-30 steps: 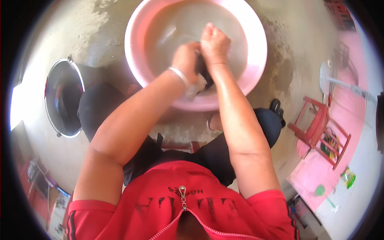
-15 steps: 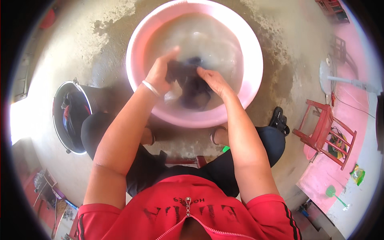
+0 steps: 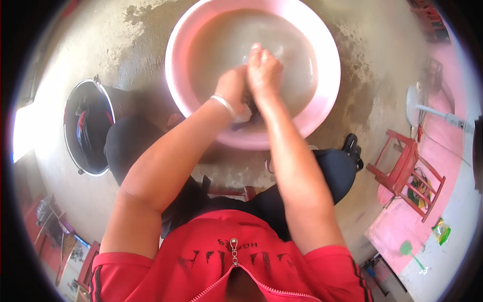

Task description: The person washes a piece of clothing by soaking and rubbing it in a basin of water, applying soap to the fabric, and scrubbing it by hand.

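Observation:
A wide pink basin [image 3: 177, 75] of cloudy greyish water [image 3: 216, 40] stands on the floor in front of me. Over its near half, my left hand [image 3: 233, 89], with a pale bangle at the wrist, presses against my right hand [image 3: 264, 69]. Both are closed on a dark wet cloth [image 3: 254, 119], which is mostly hidden behind the hands and forearms. A little of it shows below the fingers, close to the basin's near wall. My right thumb lies on top, pointing away from me.
A dark metal bucket [image 3: 111, 98] with clothes inside stands left of my knee. To the right are a small red wooden chair [image 3: 400, 168] and a pale stand fan [image 3: 413, 105]. Wet patches mark the concrete floor around the basin.
My hands have come together from apart, bunching the spread dark cloth between them. The right hand has moved up and inward, the left to the right. The view has shifted slightly.

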Tool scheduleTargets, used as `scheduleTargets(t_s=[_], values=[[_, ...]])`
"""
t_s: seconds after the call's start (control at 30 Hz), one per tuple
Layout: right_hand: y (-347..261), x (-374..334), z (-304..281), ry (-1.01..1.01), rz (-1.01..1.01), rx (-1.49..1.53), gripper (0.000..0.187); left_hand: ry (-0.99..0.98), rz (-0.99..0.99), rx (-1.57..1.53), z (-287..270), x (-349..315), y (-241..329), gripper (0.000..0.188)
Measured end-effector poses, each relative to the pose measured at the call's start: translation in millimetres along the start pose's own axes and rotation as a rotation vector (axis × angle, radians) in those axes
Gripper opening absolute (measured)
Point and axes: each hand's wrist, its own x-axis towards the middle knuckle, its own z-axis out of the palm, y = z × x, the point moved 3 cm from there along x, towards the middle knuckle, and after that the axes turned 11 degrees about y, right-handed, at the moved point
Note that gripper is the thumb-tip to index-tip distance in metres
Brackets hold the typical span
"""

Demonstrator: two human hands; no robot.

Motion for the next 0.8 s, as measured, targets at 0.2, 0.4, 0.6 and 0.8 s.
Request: scheduleTargets(t_s=[0.2, 0.4, 0.6, 0.8], values=[[-37, -45, 11, -0.017, -0.337, 0.204, 0.034, -0.031, 0.228, 0.593, -62, 15, 30, 0.025], [88, 43, 36, -0.044, 0.077, 0.166, 0.041, 0.31, -0.005, 0.113, 5, -7, 67, 0.027], [131, 31, 95, -0.434, 0.036, -0.278, 0.043, 0.652, 0.236, 0.608, -98, 70, 42, 0.029], [210, 49, 106, -0.265, 0.478, 0.127, 0.026, 0.552, 0.038, 0.463, -72, 107, -23, 0.023]])
